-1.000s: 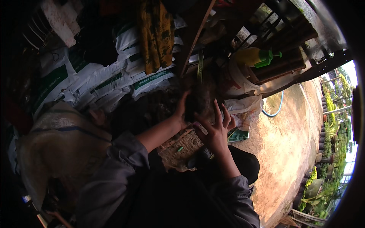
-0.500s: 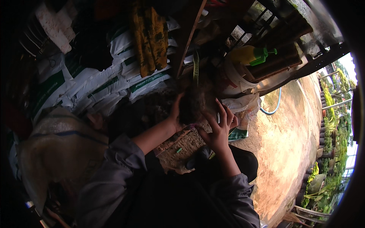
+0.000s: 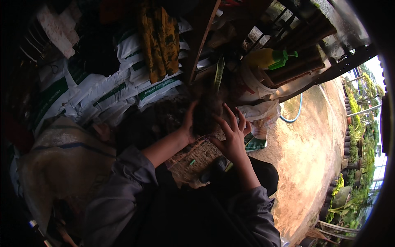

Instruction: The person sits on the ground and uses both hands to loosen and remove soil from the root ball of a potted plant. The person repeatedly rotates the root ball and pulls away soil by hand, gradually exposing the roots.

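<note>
Between my hands is a plant with one long, upright, pale-edged green leaf [image 3: 219, 74] rising from a dark clump of soil [image 3: 205, 113]. Shadow hides whether a pot surrounds that clump. My left hand [image 3: 188, 125] cups its left side, fingers curled along it and partly hidden. Against the right side rest the fingertips of my right hand [image 3: 233, 136], its fingers bent and somewhat apart. A small green piece [image 3: 192, 162] lies on the brown ground below the hands.
Stacked white-and-green bags [image 3: 158, 90] stand at the far left, with a large woven sack [image 3: 70, 160] nearer. At the far right are a white bucket [image 3: 259, 86] and a yellow spray bottle with a green head [image 3: 275, 59]. A blue hose [image 3: 299, 111] curves across the sunlit ground.
The leaf has tilted to the right and its tip stands higher. My right hand has shifted slightly left, with its fingertips closer on the soil clump. My left hand stays nearly in place.
</note>
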{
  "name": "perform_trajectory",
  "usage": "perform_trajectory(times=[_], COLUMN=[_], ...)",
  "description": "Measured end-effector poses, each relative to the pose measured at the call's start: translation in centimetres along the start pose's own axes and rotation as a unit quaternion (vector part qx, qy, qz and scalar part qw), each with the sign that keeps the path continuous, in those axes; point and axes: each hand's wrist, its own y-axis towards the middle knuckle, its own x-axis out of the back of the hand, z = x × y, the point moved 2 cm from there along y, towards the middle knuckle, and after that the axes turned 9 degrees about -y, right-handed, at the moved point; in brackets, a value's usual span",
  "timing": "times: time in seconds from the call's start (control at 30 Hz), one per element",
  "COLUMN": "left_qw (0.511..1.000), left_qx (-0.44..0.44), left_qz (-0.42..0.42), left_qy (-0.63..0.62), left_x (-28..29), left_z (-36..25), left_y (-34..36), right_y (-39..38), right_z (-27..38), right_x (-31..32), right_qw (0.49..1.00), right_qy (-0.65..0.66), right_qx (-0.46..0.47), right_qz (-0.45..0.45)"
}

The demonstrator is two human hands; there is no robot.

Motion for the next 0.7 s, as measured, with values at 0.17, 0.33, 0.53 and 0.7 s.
perform_trajectory(times=[0.17, 0.33, 0.53, 0.7], left_qw=[1.0, 1.0, 0.998, 0.996], left_qx=[-0.008, -0.005, 0.018, 0.017], left_qz=[-0.01, 0.004, 0.017, -0.008], left_qy=[0.013, 0.024, 0.064, 0.088], left_x=[0.9, 0.5, 0.1, -0.1], left_z=[0.3, 0.2, -0.2, -0.1], left_y=[0.7, 0.6, 0.1, -0.1], right_y=[0.3, 0.5, 0.2, 0.3], right_z=[-0.2, -0.6, -0.4, -0.1], right_x=[0.9, 1.2, 1.2, 0.8], right_qw=[0.998, 0.996, 0.993, 0.997], right_qy=[-0.024, 0.009, 0.011, -0.016], right_qx=[-0.013, -0.02, -0.021, -0.001], right_qz=[-0.057, -0.085, -0.119, -0.081])
